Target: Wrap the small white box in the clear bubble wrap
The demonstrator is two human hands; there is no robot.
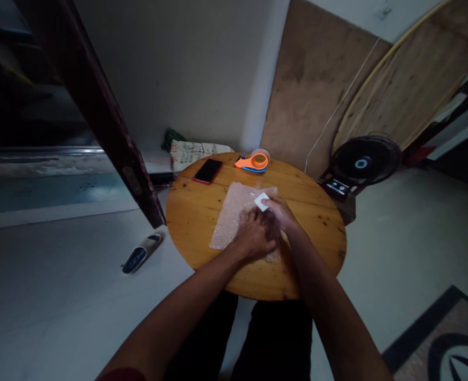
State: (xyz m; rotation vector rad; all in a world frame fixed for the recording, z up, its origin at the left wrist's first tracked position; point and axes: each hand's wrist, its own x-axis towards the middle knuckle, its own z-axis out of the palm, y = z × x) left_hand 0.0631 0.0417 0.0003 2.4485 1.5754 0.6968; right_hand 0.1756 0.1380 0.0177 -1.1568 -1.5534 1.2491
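Bubble wrap [226, 214] lies spread on a round wooden table [317, 222], near the middle of its top and under the person's hands. Largest of all is a round wooden board [408, 79] leaning at the far right, with a flat brown panel [317, 69] beside it. Next in size after the table comes a dark fan [362, 163], just beyond the tabletop's right edge. Behind the far left edge sits a pale printed bag [198, 152].

The left hand [255, 233] rests over the wrap with its fingers spread; in this dim light I cannot tell whether they pinch the sheet. The right hand [280, 211] is closed, its thumb pressing on a white square piece above the wrap. A slipper [142, 254] lies on the floor at left. Near the table's far edge are an orange tape dispenser [246, 162] and, left of it, a phone [208, 171] with a dark screen. Smallest is that white square piece [261, 200], gripped at its right side.
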